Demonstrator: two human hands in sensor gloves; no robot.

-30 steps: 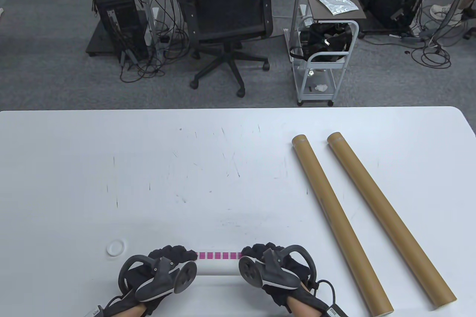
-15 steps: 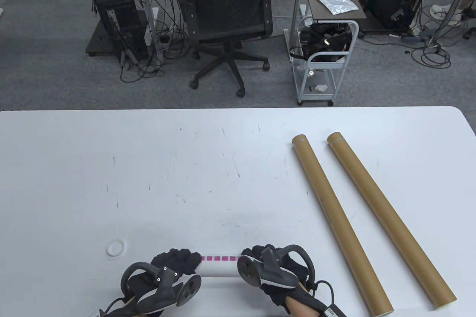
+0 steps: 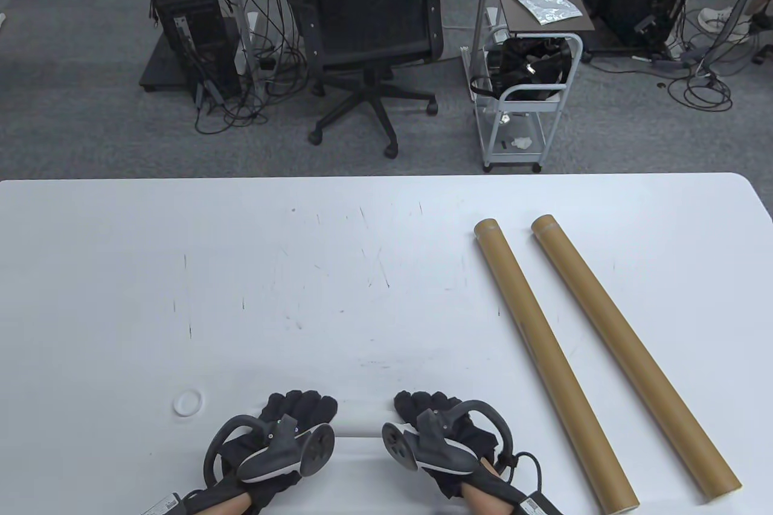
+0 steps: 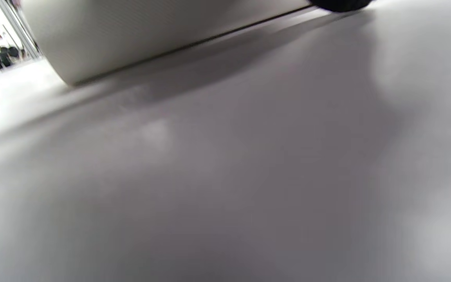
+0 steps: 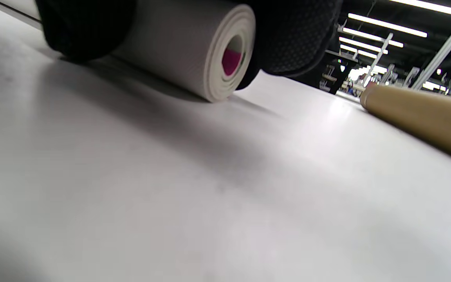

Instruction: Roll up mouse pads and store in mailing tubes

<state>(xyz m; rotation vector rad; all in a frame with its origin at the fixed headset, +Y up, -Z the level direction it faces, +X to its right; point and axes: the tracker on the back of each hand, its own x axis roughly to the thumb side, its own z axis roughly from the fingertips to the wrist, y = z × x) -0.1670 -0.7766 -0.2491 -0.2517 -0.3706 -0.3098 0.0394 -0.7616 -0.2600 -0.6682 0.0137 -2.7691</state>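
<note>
Below, left hand (image 3: 296,418) and right hand (image 3: 432,418) rest curled over the white rolled mouse pad (image 5: 194,51) on the table (image 3: 302,267), beside two mailing tubes (image 3: 552,358).

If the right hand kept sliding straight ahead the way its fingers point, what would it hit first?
Probably nothing: beyond the right hand and the rolled pad it holds, bare table runs to the far edge. The tubes lie off to the right.

White table with an office behind it

The white table (image 3: 374,273) carries fine dark scratches and a small white ring (image 3: 188,403) at near left. Beyond the far edge, on grey carpet, stand a black office chair (image 3: 371,26), a white trolley (image 3: 525,98) at right, and a black computer tower (image 3: 187,20) with cables at left.
</note>
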